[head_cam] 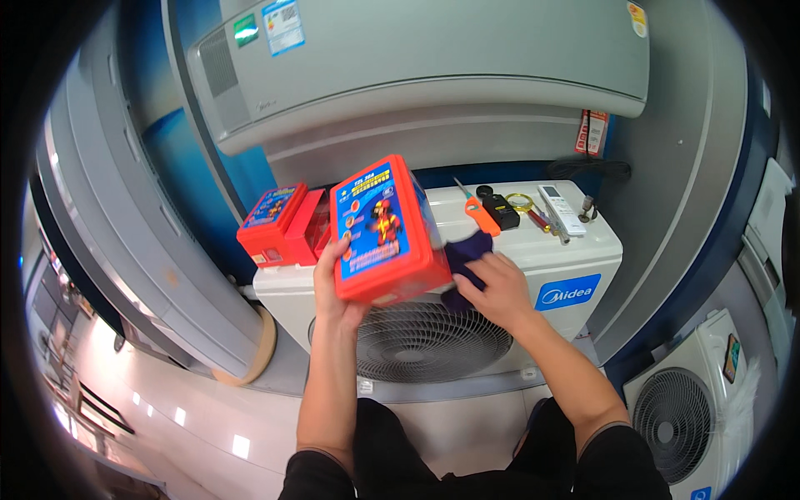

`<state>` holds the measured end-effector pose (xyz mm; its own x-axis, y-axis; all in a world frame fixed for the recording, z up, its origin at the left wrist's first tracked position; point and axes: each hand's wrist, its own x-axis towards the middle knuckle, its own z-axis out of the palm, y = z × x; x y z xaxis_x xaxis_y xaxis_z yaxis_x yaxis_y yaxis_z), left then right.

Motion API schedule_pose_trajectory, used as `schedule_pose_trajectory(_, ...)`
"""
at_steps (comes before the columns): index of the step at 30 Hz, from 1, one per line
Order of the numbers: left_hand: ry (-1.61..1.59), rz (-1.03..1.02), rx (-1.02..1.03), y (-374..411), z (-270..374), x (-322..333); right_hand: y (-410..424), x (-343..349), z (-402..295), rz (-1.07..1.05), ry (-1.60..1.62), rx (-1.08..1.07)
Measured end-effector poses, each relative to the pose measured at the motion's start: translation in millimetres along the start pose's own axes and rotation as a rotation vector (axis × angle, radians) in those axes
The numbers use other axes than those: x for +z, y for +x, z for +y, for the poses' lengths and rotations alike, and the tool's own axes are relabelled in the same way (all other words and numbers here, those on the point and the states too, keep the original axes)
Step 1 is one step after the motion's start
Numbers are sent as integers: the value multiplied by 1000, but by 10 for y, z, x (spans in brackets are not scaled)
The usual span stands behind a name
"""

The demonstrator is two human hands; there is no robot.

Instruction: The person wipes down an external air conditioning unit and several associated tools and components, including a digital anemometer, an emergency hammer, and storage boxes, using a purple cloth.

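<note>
A red plastic box (387,231) with a blue printed label is held up, tilted, over the front edge of a white Midea outdoor air-conditioner unit (569,262). My left hand (334,281) grips its lower left side, the thumb at the label's edge. In my right hand (497,284) is a dark purple cloth (465,256), bunched against the box's right side. A similar red box (272,225) stands on the unit's left end, beside a red holder (306,228) partly hidden behind the held box.
On the unit's top lie an orange-handled saw (481,215), a small black box (501,211), a magnifying glass (520,202), a white remote control (561,209) and small metal parts. A wall-mounted indoor unit (425,56) overhangs the back. Another outdoor unit (700,350) bears a phone (731,357).
</note>
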<state>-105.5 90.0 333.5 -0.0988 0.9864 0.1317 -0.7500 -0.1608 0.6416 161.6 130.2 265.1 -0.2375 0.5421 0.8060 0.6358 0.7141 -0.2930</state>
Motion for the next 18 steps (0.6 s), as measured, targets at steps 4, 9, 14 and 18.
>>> schedule_pose_trajectory(4,160,-19,-143,632,20,189,-748,-350,115,126,402,343)
schedule_pose_trajectory(9,394,21,-278,1263,-219,304,-1478,-499,287,37,729,726)
schedule_pose_trajectory(14,434,46,-305,1628,-368,382,-1526,-456,348,-45,693,750)
schedule_pose_trajectory(18,589,8,-308,1759,-347,370,-1597,-298,323,-70,544,835)
